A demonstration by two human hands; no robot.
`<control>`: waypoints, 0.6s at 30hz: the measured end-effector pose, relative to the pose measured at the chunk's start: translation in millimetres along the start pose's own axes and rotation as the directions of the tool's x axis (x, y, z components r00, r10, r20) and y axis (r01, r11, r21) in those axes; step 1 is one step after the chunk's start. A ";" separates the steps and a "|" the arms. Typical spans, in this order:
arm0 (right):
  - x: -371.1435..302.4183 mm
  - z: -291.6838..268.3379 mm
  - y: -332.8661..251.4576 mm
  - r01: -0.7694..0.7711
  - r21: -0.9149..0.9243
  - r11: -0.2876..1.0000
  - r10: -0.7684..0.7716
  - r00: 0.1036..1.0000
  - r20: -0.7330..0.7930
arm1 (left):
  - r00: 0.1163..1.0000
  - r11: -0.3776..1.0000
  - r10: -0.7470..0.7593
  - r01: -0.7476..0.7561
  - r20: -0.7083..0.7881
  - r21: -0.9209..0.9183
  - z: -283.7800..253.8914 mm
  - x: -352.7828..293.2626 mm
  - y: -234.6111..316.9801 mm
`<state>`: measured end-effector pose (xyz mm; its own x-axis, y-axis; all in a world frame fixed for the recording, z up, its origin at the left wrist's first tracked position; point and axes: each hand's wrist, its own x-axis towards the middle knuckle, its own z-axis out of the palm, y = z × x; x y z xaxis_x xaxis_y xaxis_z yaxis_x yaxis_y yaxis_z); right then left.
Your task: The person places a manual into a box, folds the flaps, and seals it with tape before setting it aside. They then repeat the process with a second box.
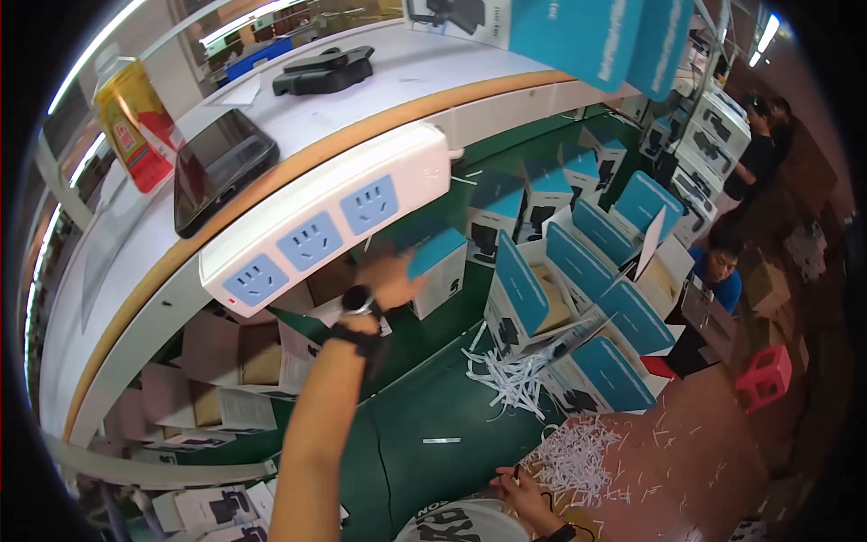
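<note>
My left hand (393, 280), with a watch (358, 300) on its wrist, reaches under the shelf. It is at the left side of a closed blue-and-white box (440, 271). Its fingers are smeared and partly hidden against the box, so I cannot tell whether they grip it. Low in the view, my right hand (519, 497) stays near my body, beside a heap of white shredded paper (578, 459). Its fingers are curled together, and whatever they hold is too small to make out. Several open boxes (591, 266) with blue flaps stand right of the closed one.
A white power strip (325, 221) hangs along the shelf edge (379, 116) above my left arm. The shelf bears a phone (221, 167), a bottle (135, 117) and a black device (323, 72). Open boxes (239, 357) stand left. A person (722, 271) is beyond, near a pink stool (764, 378).
</note>
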<state>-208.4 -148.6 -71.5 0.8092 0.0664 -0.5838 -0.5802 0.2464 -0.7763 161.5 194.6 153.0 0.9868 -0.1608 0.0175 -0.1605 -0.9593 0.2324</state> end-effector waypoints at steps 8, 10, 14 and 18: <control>40.6 48.6 -27.6 0.346 -0.376 0.859 -0.195 0.902 0.385 | 0.986 0.981 -0.163 0.164 -0.015 0.107 26.6 -152.9 -126.9; 53.2 81.6 -66.2 0.572 -0.427 0.700 -0.390 0.808 0.441 | 0.974 0.995 0.101 -0.099 -0.204 0.018 24.9 -210.4 -106.4; 54.3 137.8 -133.2 0.772 -0.374 0.513 -0.664 0.633 0.397 | 0.946 0.992 0.114 -0.122 -0.303 -0.007 5.4 -332.1 -48.2; 51.1 157.4 -125.1 0.857 -0.382 0.346 -0.533 0.514 0.672 | 0.900 0.994 -0.025 -0.025 -0.435 -0.108 44.3 -415.2 -11.8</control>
<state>-80.0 -23.9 33.3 0.7877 0.5520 0.2737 0.4579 -0.2272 -0.8595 -247.3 262.4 99.9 0.9011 -0.0201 0.4332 -0.1818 -0.9244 0.3352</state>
